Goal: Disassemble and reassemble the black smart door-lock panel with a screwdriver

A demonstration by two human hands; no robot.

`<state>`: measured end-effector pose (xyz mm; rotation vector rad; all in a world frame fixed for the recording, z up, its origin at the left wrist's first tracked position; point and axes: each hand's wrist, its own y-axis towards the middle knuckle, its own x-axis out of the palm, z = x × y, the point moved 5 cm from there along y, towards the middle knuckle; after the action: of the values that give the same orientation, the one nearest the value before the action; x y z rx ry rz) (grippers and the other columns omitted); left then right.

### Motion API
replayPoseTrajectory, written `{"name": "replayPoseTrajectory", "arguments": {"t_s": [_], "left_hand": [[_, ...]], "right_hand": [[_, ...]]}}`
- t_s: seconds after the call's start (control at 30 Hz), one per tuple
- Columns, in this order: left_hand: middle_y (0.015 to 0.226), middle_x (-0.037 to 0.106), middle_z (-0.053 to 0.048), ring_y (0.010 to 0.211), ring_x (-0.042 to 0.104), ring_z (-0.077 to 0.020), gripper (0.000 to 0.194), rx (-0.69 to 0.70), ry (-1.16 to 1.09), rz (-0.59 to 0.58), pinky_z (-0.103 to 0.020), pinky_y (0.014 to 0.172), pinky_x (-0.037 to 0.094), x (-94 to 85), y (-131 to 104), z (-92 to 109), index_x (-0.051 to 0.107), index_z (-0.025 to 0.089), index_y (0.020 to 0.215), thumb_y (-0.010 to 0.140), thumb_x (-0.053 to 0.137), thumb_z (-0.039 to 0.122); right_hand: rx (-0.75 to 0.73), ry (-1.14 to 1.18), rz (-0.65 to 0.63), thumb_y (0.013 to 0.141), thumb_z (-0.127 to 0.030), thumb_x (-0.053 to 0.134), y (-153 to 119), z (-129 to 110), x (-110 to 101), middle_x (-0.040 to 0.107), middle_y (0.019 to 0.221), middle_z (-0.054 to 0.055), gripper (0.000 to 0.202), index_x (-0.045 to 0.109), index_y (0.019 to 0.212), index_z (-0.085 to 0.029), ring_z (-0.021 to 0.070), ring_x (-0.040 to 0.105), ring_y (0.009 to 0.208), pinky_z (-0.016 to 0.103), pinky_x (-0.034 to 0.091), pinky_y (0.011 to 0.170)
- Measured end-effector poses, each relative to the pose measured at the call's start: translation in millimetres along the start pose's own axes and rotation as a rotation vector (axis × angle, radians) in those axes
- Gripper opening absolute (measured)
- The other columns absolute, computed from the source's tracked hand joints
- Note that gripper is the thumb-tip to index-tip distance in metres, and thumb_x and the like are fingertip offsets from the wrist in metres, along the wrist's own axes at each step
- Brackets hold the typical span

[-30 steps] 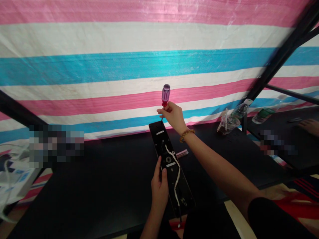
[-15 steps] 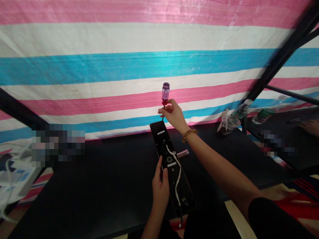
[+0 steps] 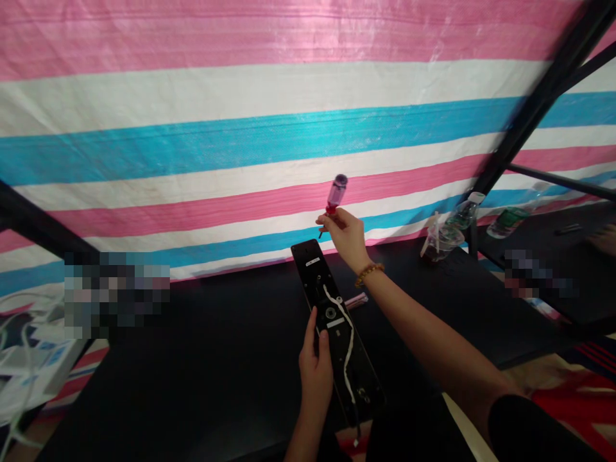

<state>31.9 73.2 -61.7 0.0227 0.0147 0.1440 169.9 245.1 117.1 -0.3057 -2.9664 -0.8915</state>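
Note:
A long black panel point(image 3: 337, 346) with screws, small white labels and a round fitting slants across the table's front edge. Along it runs a white-sleeved cable point(image 3: 350, 346), whose plug hangs past the near end. My left hand point(image 3: 316, 362) grips the panel's left edge, thumb on its face. Above the far end, my right hand point(image 3: 347, 236) pinches a screwdriver point(image 3: 337, 191) with a clear purplish handle and red collar near its shaft. The screwdriver is tilted, and its tip is apart from the panel. A pinkish, slim object point(image 3: 357, 300) lies beside the panel's right edge, partly hidden.
Plastic cups point(image 3: 440, 240) and a clear bottle point(image 3: 469, 208) stand at the back right of the black table point(image 3: 202, 378). Another bottle point(image 3: 507, 221) lies on the neighbouring table near another person's hand point(image 3: 604, 239). White boxes and cables point(image 3: 33, 359) are at left. A striped sheet point(image 3: 240, 147) hangs behind.
The screwdriver has lifted away from the panel's far end, moved right and tilted. My left hand keeps its hold on the panel. The whole view has shifted slightly.

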Motion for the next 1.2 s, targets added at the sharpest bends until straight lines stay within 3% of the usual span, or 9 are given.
{"name": "replayPoseTrajectory", "arguments": {"t_s": [0.1, 0.2, 0.4, 0.57, 0.7, 0.87, 1.0, 1.1, 1.2], "left_hand": [[0.156, 0.048, -0.008, 0.145, 0.044, -0.0237, 0.054, 0.019, -0.012, -0.006, -0.039, 0.12, 0.036, 0.6, -1, 1, 0.047, 0.023, 0.15, 0.1, 0.048, 0.044], [0.156, 0.048, -0.008, 0.145, 0.043, -0.0231, 0.052, 0.032, -0.027, -0.015, -0.039, 0.12, 0.035, 1.0, -2, 4, 0.048, 0.023, 0.149, 0.1, 0.048, 0.041], [0.156, 0.048, -0.008, 0.145, 0.043, -0.0235, 0.053, 0.066, 0.015, 0.018, -0.04, 0.122, 0.032, -4.3, -2, 8, 0.047, 0.024, 0.15, 0.1, 0.049, 0.04], [0.154, 0.05, -0.01, 0.143, 0.046, -0.0245, 0.056, 0.07, 0.082, -0.038, -0.041, 0.121, 0.033, -7.6, 3, 9, 0.045, 0.024, 0.152, 0.099, 0.05, 0.041], [0.156, 0.047, -0.009, 0.145, 0.043, -0.0243, 0.058, 0.047, 0.074, -0.022, -0.041, 0.121, 0.033, -10.9, 2, 6, 0.042, 0.025, 0.153, 0.098, 0.051, 0.044], [0.145, 0.059, -0.012, 0.133, 0.057, -0.0246, 0.06, -0.001, -0.039, -0.01, -0.042, 0.111, 0.045, -13.5, 17, 3, 0.04, 0.025, 0.152, 0.097, 0.052, 0.049], [0.132, 0.067, -0.013, 0.119, 0.065, -0.0253, 0.052, 0.012, -0.131, 0.049, -0.038, 0.1, 0.051, -9.5, 65, 17, 0.057, 0.02, 0.132, 0.092, 0.058, 0.054], [0.113, 0.071, -0.01, 0.103, 0.069, -0.0232, 0.051, -0.012, -0.194, 0.07, -0.035, 0.089, 0.054, -2.5, 105, 24, 0.062, 0.018, 0.119, 0.088, 0.059, 0.059], [0.1, 0.072, -0.007, 0.093, 0.067, -0.0208, 0.052, -0.002, -0.251, 0.052, -0.032, 0.084, 0.053, 1.8, 127, 20, 0.065, 0.017, 0.106, 0.083, 0.062, 0.063]], "right_hand": [[-0.072, -0.082, 0.113, 0.089, -0.05, 0.063, -22, -16, -35, 0.069, 0.074, 0.001, 0.028, 0.065, 0.086, -0.022, 0.0171, 0.067, 0.069, 0.029, 0.057, 0.061], [-0.047, -0.375, 0.152, 0.093, -0.05, 0.058, -50, -11, -75, 0.057, 0.057, -0.003, 0.032, 0.066, 0.084, -0.02, 0.0138, 0.055, 0.051, 0.026, 0.045, 0.053], [0.186, -0.876, -0.081, 0.092, -0.045, 0.051, -120, 64, -139, 0.067, 0.063, 0.005, 0.032, 0.07, 0.084, -0.02, 0.0201, 0.061, 0.055, 0.031, 0.038, 0.055], [0.372, -1.121, -0.224, 0.092, -0.036, 0.052, -141, 100, -158, 0.071, 0.073, 0.007, 0.023, 0.066, 0.08, -0.022, 0.0227, 0.066, 0.065, 0.031, 0.038, 0.058], [0.388, -1.212, -0.256, 0.091, -0.033, 0.056, -134, 101, -158, 0.069, 0.081, 0.008, 0.018, 0.064, 0.081, -0.021, 0.0225, 0.067, 0.071, 0.031, 0.04, 0.06], [0.291, -1.116, -0.1, 0.09, -0.035, 0.057, -122, 81, -142, 0.068, 0.094, 0.013, 0.019, 0.068, 0.092, -0.019, 0.0245, 0.066, 0.076, 0.035, 0.048, 0.068], [0.21, -0.537, -0.068, 0.09, -0.042, 0.058, -103, 73, -82, 0.072, 0.099, 0.013, 0.028, 0.069, 0.102, -0.019, 0.0257, 0.069, 0.087, 0.039, 0.053, 0.081], [0.361, -0.096, -0.072, 0.083, -0.048, 0.065, -95, 88, -33, 0.072, 0.113, 0.011, 0.04, 0.066, 0.112, -0.02, 0.0256, 0.069, 0.1, 0.04, 0.053, 0.088], [0.524, 0.179, -0.081, 0.081, -0.051, 0.066, -100, 103, -5, 0.074, 0.108, 0.007, 0.043, 0.068, 0.11, -0.02, 0.0243, 0.069, 0.099, 0.037, 0.053, 0.089]]}}
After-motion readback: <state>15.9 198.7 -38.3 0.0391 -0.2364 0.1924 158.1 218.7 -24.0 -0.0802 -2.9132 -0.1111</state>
